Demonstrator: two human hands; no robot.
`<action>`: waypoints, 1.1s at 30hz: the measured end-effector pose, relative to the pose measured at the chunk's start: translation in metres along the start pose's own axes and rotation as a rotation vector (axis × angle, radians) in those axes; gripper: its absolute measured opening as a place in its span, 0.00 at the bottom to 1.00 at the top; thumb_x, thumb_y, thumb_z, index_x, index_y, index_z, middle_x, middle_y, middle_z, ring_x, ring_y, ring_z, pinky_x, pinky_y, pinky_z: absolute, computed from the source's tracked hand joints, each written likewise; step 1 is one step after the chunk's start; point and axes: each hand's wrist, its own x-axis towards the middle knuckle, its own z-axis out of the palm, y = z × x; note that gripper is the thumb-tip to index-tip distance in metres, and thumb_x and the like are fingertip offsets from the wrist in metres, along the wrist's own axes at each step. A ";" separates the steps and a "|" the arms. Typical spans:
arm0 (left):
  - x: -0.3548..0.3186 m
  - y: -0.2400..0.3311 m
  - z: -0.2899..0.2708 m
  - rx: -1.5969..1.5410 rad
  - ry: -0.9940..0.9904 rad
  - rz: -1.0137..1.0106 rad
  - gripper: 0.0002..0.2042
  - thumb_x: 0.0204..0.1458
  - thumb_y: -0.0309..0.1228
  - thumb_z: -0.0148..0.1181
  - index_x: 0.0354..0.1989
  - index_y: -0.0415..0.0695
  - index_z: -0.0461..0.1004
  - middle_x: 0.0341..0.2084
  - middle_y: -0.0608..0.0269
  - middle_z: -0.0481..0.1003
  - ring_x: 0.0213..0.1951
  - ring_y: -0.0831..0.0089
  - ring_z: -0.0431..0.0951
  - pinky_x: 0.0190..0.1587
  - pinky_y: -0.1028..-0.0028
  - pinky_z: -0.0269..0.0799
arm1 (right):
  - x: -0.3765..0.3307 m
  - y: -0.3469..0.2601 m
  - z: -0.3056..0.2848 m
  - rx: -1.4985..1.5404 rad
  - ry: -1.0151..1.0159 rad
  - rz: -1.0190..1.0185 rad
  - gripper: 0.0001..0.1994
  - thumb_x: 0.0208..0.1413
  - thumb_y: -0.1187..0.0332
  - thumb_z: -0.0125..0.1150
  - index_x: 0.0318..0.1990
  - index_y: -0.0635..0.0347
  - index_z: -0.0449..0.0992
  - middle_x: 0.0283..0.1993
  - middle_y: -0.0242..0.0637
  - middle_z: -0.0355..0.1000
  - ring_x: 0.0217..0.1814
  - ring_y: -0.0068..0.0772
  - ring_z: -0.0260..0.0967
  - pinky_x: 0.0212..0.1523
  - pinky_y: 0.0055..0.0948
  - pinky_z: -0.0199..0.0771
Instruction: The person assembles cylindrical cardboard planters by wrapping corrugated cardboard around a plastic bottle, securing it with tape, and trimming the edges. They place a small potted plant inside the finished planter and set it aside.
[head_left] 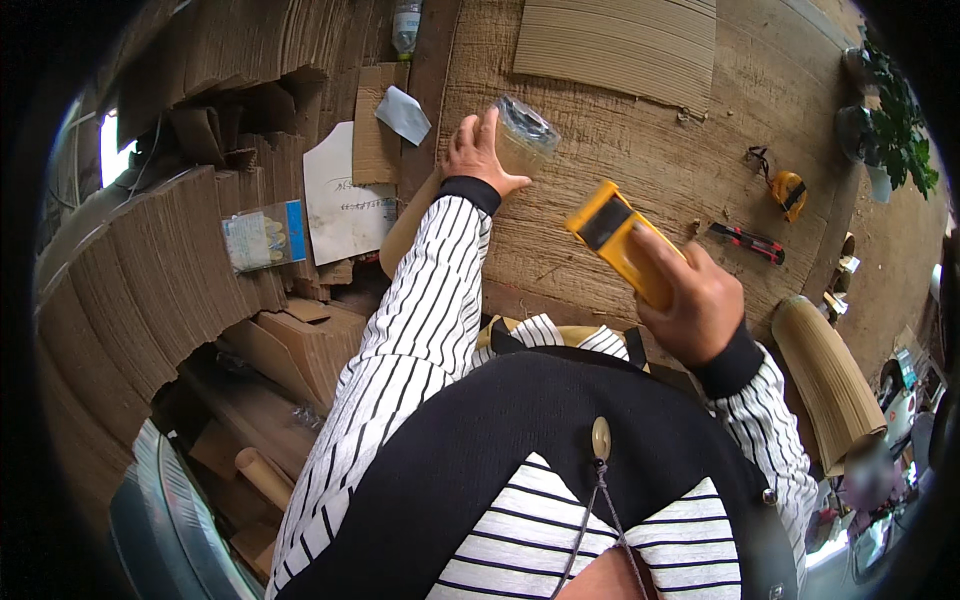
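Note:
On the worn wooden table (pixel 590 140), my left hand (pixel 477 157) grips the left side of a clear, shiny container (pixel 527 127). Its fingers are at the far side and the thumb is at the near side. Something dark shows inside the top; the lower part looks tan, and its exact kind is unclear. My right hand (pixel 697 300) is wrapped around a yellow handheld tool (pixel 625 245) with a dark panel, held above the table to the right. The far end of this tool points toward the container. Some of the right fingers are hidden beneath it.
Right of the yellow tool lie a red-and-black utility knife (pixel 747 243) and a yellow tape measure (pixel 788 195). A corrugated cardboard sheet (pixel 615 45) lies at the far side. Stacked cardboard (pixel 150 280) fills the left. A rolled corrugated piece (pixel 828 375) stands at the right.

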 end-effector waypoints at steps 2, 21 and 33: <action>0.003 0.000 -0.005 0.001 -0.031 -0.018 0.60 0.27 0.52 0.78 0.69 0.69 0.38 0.65 0.63 0.48 0.66 0.50 0.52 0.61 0.45 0.58 | -0.009 -0.007 -0.017 -0.063 -0.048 0.025 0.36 0.32 0.72 0.68 0.58 0.41 0.72 0.28 0.38 0.65 0.26 0.43 0.70 0.28 0.37 0.73; 0.143 -0.120 -0.004 -0.798 -0.566 0.350 0.62 0.29 0.46 0.80 0.71 0.41 0.43 0.66 0.50 0.53 0.67 0.61 0.53 0.67 0.66 0.49 | 0.167 0.049 0.155 -0.345 -0.547 0.379 0.22 0.53 0.64 0.53 0.58 0.39 0.69 0.35 0.43 0.77 0.37 0.47 0.77 0.37 0.42 0.78; 0.078 -0.063 -0.011 -0.497 -0.399 0.451 0.62 0.21 0.50 0.80 0.68 0.41 0.49 0.61 0.42 0.62 0.63 0.54 0.63 0.64 0.64 0.59 | 0.024 0.055 0.055 -0.217 -0.285 0.472 0.33 0.41 0.62 0.67 0.59 0.52 0.66 0.47 0.46 0.75 0.49 0.48 0.74 0.47 0.39 0.75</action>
